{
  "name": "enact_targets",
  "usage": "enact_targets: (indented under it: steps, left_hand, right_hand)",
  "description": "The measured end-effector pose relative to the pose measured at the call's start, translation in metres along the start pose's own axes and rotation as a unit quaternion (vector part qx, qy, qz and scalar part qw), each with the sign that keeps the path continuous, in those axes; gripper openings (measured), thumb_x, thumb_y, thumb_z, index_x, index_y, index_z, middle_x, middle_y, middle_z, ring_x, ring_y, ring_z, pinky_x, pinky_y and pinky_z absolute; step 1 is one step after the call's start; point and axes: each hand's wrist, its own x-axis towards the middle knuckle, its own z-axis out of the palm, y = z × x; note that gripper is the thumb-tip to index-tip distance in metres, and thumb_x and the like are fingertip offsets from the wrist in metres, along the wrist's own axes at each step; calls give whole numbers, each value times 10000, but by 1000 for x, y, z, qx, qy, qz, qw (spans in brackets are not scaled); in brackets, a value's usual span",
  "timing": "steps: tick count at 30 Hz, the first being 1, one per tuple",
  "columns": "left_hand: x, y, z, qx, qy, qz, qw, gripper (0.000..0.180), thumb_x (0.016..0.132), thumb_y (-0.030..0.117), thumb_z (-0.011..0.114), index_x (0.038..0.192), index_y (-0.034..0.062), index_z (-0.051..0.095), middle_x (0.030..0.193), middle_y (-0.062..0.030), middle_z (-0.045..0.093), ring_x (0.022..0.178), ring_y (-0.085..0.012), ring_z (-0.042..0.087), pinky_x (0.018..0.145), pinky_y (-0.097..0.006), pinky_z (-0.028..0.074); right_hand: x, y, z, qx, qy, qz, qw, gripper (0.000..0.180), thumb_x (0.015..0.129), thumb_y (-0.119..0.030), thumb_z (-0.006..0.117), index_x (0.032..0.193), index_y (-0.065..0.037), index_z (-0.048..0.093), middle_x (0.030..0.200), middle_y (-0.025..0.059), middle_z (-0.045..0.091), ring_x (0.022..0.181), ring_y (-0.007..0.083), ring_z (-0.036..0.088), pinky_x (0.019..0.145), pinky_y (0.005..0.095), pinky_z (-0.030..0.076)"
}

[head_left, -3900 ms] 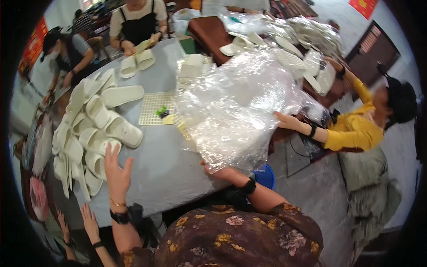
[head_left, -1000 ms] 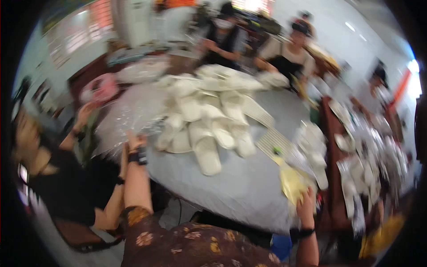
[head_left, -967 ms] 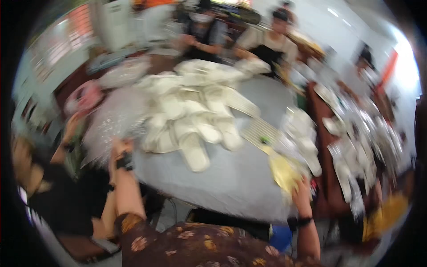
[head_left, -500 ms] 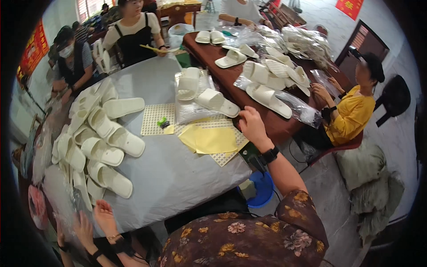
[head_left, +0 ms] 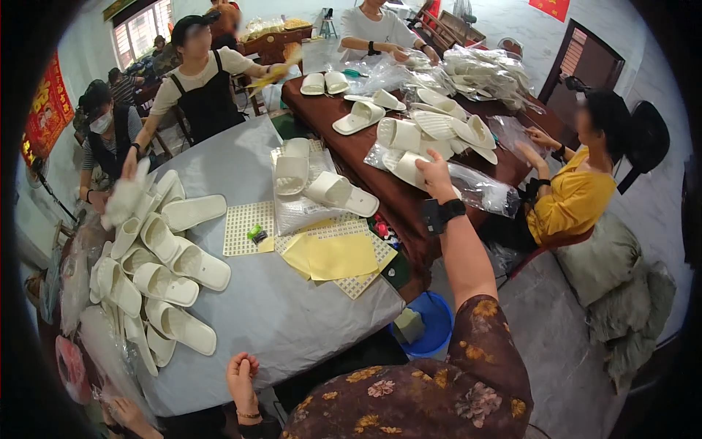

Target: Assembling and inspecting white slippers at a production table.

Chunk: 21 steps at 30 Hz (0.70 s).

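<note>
My right hand (head_left: 437,178) reaches over the brown table, thumb and forefinger apart, right above a white slipper (head_left: 402,170) that it partly covers. Whether it touches the slipper I cannot tell. Beside the grey table's front edge, my left hand (head_left: 243,372) hangs with fingers curled in and nothing visible in them. A pile of white slippers (head_left: 172,282) covers the left of that table. One slipper pair (head_left: 330,189) rests on a clear bag of white material. Yellow paper (head_left: 329,254) lies over sticker sheets (head_left: 247,223) in front of it.
More bagged slippers (head_left: 486,69) lie on the brown table (head_left: 344,143). A co-worker in yellow (head_left: 574,186) sits right; another's hand (head_left: 131,161) is at the pile. Another person's hand (head_left: 126,411) shows lower left. A blue bin (head_left: 431,322) and sacks (head_left: 607,293) stand on the floor.
My right hand has gone forward and right, from beside the pair to the brown table's slippers. My left hand has moved right. A co-worker's hand has brought blurred white slippers to the pile.
</note>
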Motion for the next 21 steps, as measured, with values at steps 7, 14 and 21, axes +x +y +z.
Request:
enact_targets:
  steps: [7, 14, 21]
  left_hand:
    - [-9, 26, 17, 60, -17, 33, 998, 237, 984, 100, 572, 1187, -22, 587, 1010, -84, 661, 883, -162, 639, 803, -283, 521]
    - [-12, 71, 63, 112, -179, 151, 966, 697, 922, 135, 664, 1516, 54, 310, 1465, -175, 453, 1364, -280, 441, 1073, -392, 402]
    - [9, 52, 62, -258, -141, 29, 955, 631, 998, 354, 565, 1500, 61, 321, 1428, -142, 500, 1284, -245, 523, 1014, -390, 464]
  right_hand:
    - [-79, -150, 40, 296, -130, -60, 944, 472, 931, -59, 650, 1371, -3, 489, 1049, 106, 658, 862, 162, 659, 766, 293, 554]
    - [-244, -209, 90, 353, -390, 6, 851, 580, 924, -13, 544, 1475, 24, 366, 1336, 186, 556, 1209, 269, 581, 1058, 384, 448]
    - [-378, -91, 163, 155, -600, 100, 779, 691, 917, -40, 613, 1529, -45, 292, 1304, 160, 568, 1140, 238, 587, 964, 357, 484]
